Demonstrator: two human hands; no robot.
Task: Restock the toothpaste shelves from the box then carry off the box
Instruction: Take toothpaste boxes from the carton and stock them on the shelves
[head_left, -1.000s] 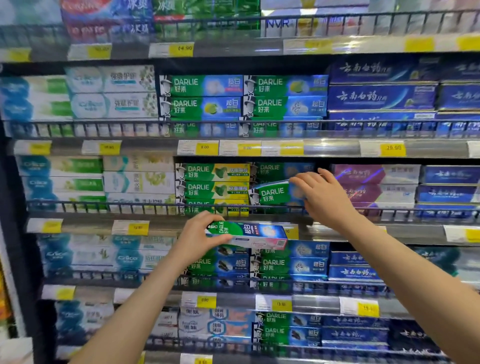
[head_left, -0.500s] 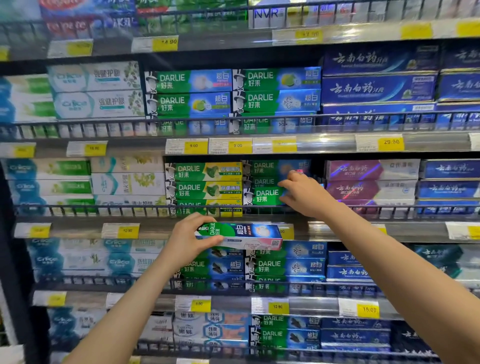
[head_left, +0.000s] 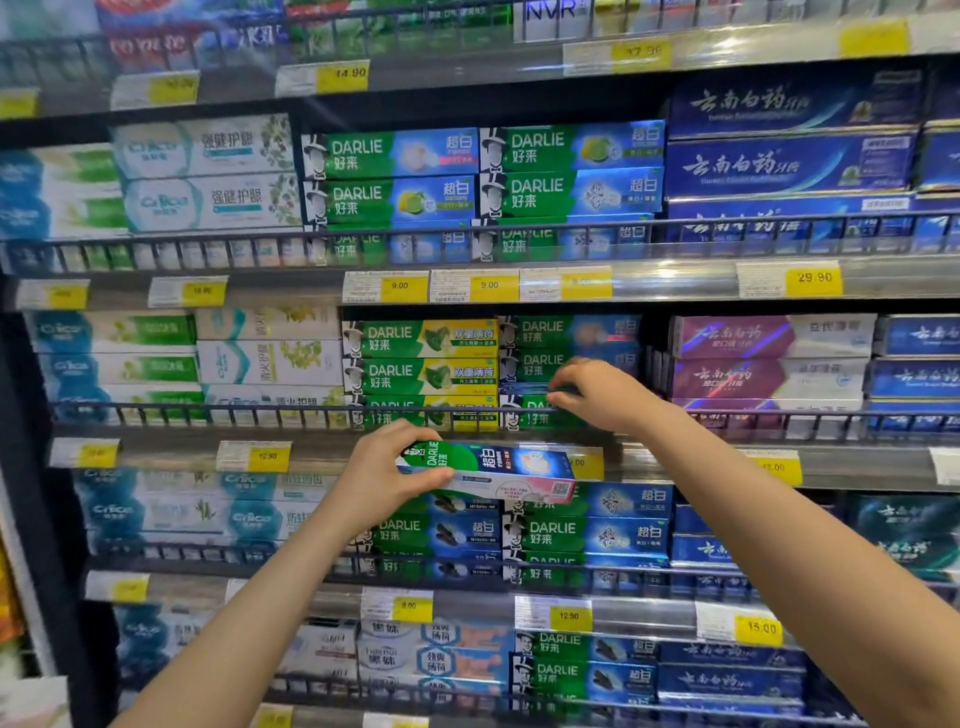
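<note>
Shop shelving fills the view, several tiers of boxed toothpaste behind low wire rails (head_left: 291, 413), yellow price tags (head_left: 400, 286) along each shelf edge. Green DARLIE cartons occupy the middle columns; pale Crest-style cartons (head_left: 208, 176) sit left, dark blue cartons (head_left: 789, 166) right.

Left hand (head_left: 387, 475) grips one end of a loose DARLIE toothpaste box (head_left: 498, 470), thumb underneath, fingers curled over the top. Box is held roughly level in front of the shelf edge, below the middle tier, its green and blue face up and pink side toward the camera.

Right hand (head_left: 597, 395) reaches over the wire rail into the middle tier, fingers curled onto the front of a green DARLIE carton (head_left: 535, 410) at the bottom of its stack. Whether the fingers truly pinch it or only press against it cannot be told. Two darker DARLIE cartons (head_left: 566, 343) are stacked just above, set further back. Yellow-green DARLIE cartons (head_left: 426, 358) stand just to the left.
</note>
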